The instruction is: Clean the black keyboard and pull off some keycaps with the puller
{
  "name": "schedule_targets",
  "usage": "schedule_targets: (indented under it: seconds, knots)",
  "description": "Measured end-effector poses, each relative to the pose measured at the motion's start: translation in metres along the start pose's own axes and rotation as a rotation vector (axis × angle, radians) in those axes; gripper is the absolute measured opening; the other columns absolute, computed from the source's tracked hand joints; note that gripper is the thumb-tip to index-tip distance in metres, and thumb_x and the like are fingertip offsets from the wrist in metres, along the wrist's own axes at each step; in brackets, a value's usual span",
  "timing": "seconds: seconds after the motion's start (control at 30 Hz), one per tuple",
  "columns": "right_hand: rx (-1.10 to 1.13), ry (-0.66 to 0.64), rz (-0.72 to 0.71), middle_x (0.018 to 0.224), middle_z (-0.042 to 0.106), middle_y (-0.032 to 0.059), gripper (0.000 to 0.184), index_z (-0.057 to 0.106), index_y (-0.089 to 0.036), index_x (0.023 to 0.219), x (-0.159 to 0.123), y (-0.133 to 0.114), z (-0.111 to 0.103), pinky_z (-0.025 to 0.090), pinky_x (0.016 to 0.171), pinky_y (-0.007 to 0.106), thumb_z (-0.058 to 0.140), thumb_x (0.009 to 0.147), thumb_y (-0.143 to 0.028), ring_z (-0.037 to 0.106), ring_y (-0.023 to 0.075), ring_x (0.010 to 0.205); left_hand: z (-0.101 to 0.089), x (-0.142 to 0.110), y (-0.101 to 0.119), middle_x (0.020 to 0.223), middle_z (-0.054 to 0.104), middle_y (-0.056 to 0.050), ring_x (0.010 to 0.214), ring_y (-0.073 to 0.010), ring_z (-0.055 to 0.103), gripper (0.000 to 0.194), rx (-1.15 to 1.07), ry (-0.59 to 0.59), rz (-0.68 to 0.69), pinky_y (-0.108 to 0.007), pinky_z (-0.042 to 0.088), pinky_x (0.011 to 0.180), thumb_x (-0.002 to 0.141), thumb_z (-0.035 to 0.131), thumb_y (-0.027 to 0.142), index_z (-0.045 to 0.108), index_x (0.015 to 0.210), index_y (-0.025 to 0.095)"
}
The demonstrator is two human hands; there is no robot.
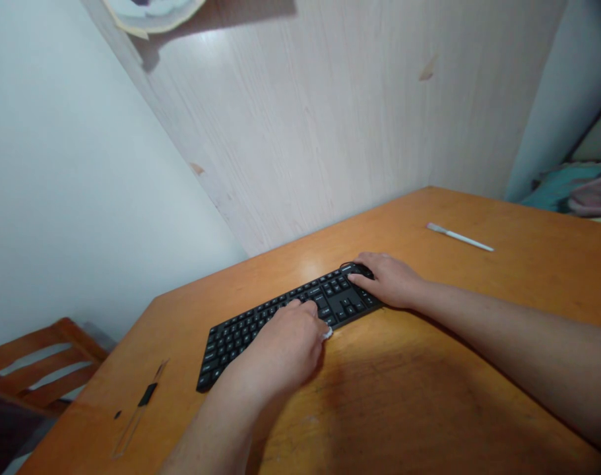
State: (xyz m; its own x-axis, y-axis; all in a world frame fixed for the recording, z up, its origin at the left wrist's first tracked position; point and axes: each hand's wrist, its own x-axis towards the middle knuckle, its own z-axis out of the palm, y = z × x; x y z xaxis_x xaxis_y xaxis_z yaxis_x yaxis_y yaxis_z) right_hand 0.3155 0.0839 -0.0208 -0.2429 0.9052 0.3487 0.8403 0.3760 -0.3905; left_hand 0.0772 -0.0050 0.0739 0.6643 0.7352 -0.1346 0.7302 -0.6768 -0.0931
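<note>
Logging your two hands at the black keyboard point(340, 297): your left hand point(285, 349) lies over its left half, fingers point(300, 307) curled onto the keys, placed as if for typing. Your right hand point(386, 280) is closed over a black mouse point(360, 269) at the keyboard's far end, a steering hold. A small white scrap point(326, 334) shows at the left fingertips — pinched or merely touching, you cannot tell. Beyond the right hand, a white pen point(459, 236) lies on the orange wooden desk point(429, 409); left of the left hand, a thin black strip point(148, 394).
</note>
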Motion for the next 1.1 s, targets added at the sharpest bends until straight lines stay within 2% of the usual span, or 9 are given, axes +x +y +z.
schedule_targets:
  seconds: [0.3,0.47,0.63,0.77,0.87,1.0,1.1]
  knots:
    - [-0.007,-0.006,0.005,0.113,0.069,0.0102,0.039,0.065,-0.02,0.113,-0.001,-0.001,0.0,0.046,0.09,0.037,0.049,0.094,-0.051,0.063,0.027,0.103,-0.002,0.005,0.004,0.091,0.062,-0.009,0.081,-0.0197,0.054,0.028,-0.082,-0.011,0.002,-0.031,0.043,0.071,0.093,0.046,0.02,0.069,0.077,0.017]
    - [-0.012,-0.007,0.007,0.116,0.068,0.0108,0.04,0.065,-0.02,0.114,0.0,0.001,0.002,0.046,0.09,0.037,0.05,0.093,-0.051,0.062,0.0274,0.105,0.004,0.009,0.005,0.092,0.062,-0.009,0.084,-0.0203,0.054,0.029,-0.108,0.072,0.02,-0.031,0.043,0.073,0.094,0.044,0.019,0.069,0.079,0.019]
    - [-0.006,-0.004,-0.006,0.114,0.069,0.0099,0.04,0.064,-0.02,0.114,0.0,0.001,0.002,0.044,0.09,0.035,0.048,0.094,-0.05,0.062,0.0261,0.104,0.007,0.011,-0.015,0.093,0.063,-0.007,0.089,-0.0202,0.056,0.027,-0.17,0.197,-0.016,-0.031,0.045,0.079,0.094,0.045,0.018,0.071,0.093,0.021]
    - [-0.006,-0.011,0.012,0.11,0.069,0.0094,0.04,0.064,-0.021,0.113,0.001,0.0,0.002,0.043,0.087,0.034,0.048,0.094,-0.052,0.062,0.0258,0.101,0.008,0.015,-0.035,0.096,0.064,-0.007,0.093,-0.0208,0.059,0.027,-0.194,0.307,-0.119,-0.032,0.046,0.084,0.095,0.045,0.022,0.068,0.11,0.021]
    - [0.004,-0.018,0.019,0.109,0.069,0.009,0.039,0.065,-0.021,0.111,0.001,-0.001,0.001,0.043,0.084,0.034,0.048,0.093,-0.052,0.062,0.0255,0.1,0.012,0.023,-0.049,0.105,0.066,-0.009,0.098,-0.0215,0.061,0.027,-0.201,0.353,-0.209,-0.033,0.047,0.087,0.095,0.047,0.025,0.066,0.114,0.019]
    - [0.02,-0.016,0.032,0.107,0.069,0.0097,0.039,0.065,-0.021,0.11,0.001,-0.001,0.002,0.043,0.084,0.033,0.048,0.093,-0.053,0.061,0.0257,0.1,0.015,0.038,-0.062,0.108,0.068,-0.01,0.095,-0.0213,0.063,0.024,-0.16,0.318,-0.327,-0.032,0.048,0.084,0.093,0.049,0.025,0.066,0.109,0.018]
    - [0.019,-0.013,0.04,0.108,0.069,0.0104,0.04,0.065,-0.021,0.112,0.001,-0.001,0.003,0.043,0.084,0.033,0.049,0.093,-0.052,0.061,0.0263,0.102,0.016,0.051,-0.067,0.105,0.068,-0.01,0.095,-0.0211,0.063,0.024,-0.074,0.258,-0.346,-0.031,0.047,0.083,0.093,0.048,0.025,0.068,0.104,0.018]
